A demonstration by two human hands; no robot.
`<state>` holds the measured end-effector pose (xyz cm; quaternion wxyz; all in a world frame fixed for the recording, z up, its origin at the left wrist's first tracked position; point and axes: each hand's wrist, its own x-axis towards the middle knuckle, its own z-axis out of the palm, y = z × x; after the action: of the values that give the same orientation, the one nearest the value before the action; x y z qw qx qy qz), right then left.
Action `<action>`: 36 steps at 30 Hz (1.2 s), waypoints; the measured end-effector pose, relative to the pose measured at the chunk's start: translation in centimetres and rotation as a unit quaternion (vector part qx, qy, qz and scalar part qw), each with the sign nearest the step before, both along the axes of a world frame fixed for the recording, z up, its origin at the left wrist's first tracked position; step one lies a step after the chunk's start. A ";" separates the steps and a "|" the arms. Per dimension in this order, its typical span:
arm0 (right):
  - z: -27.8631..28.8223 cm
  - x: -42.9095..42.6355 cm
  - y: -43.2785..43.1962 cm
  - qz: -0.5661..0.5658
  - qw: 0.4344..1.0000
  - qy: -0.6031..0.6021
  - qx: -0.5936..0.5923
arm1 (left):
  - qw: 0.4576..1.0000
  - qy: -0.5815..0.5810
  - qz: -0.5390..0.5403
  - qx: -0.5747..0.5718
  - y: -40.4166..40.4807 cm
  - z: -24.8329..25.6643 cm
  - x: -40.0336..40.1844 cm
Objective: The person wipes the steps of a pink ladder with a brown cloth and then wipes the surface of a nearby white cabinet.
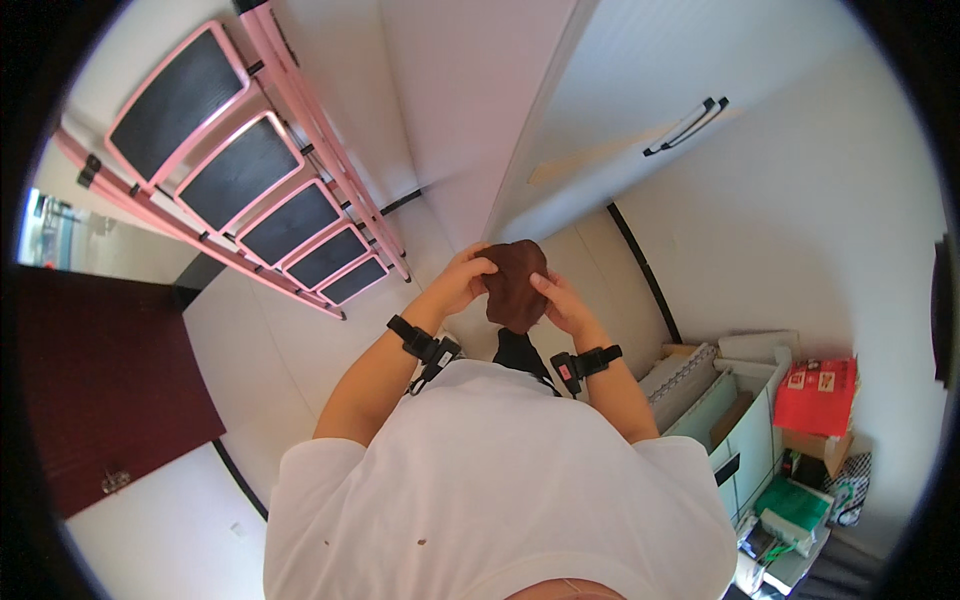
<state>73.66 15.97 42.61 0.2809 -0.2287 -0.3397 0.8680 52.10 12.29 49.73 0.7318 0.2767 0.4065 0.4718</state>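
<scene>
A folded brown cloth point(517, 289) is held up in front of my body between both hands. My left hand point(461, 277) pinches its left edge, thumb on top. On the opposite side my right hand point(562, 298) grips the cloth, its thumb lying across the face. The fingers behind the cloth are hidden. Each wrist wears a black strap with a small device. Beyond the cloth stands a white door or cabinet panel point(600, 112) with a black-and-silver handle point(686, 126).
A pink stepladder point(270, 187) with black treads leans at the left. A dark red wooden door point(112, 382) stands at the far left. To the right are a pale drawer unit point(750, 420), a red paper bag or packet point(816, 396) and a green package point(793, 502).
</scene>
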 end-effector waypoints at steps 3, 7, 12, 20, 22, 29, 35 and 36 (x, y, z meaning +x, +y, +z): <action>0.8 0.0 -0.2 -0.043 0.998 0.006 -0.044 | 0.989 0.129 0.078 -0.002 0.4 -1.4 -0.7; 1.1 0.5 2.6 -0.206 0.976 0.003 -0.066 | 0.966 0.223 0.132 0.003 0.5 -2.0 -2.0; 5.6 -0.8 6.9 -0.388 0.919 0.065 0.039 | 0.959 0.213 0.187 0.022 0.9 -1.8 -3.0; 6.0 -6.7 9.9 -0.573 0.812 0.027 0.108 | 0.935 0.246 0.253 0.027 1.4 0.8 -1.5; 3.2 -7.5 10.3 -0.554 0.829 0.003 0.074 | 0.931 0.257 0.260 0.020 1.1 1.3 -2.1; -5.8 -5.9 13.4 -0.436 0.891 -0.041 -0.116 | 0.938 0.264 0.216 0.067 4.5 2.5 1.5; 4.5 -1.8 14.6 -0.562 0.816 -0.037 0.128 | 0.909 0.325 0.206 0.158 5.6 4.5 5.0; 7.2 -0.9 15.1 -0.594 0.785 -0.027 0.173 | 0.875 0.381 0.205 0.219 6.3 5.9 6.3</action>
<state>72.74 31.06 49.82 0.7669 -0.3560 -0.2884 0.4493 58.37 18.57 55.61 0.3280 0.4982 0.5877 0.5467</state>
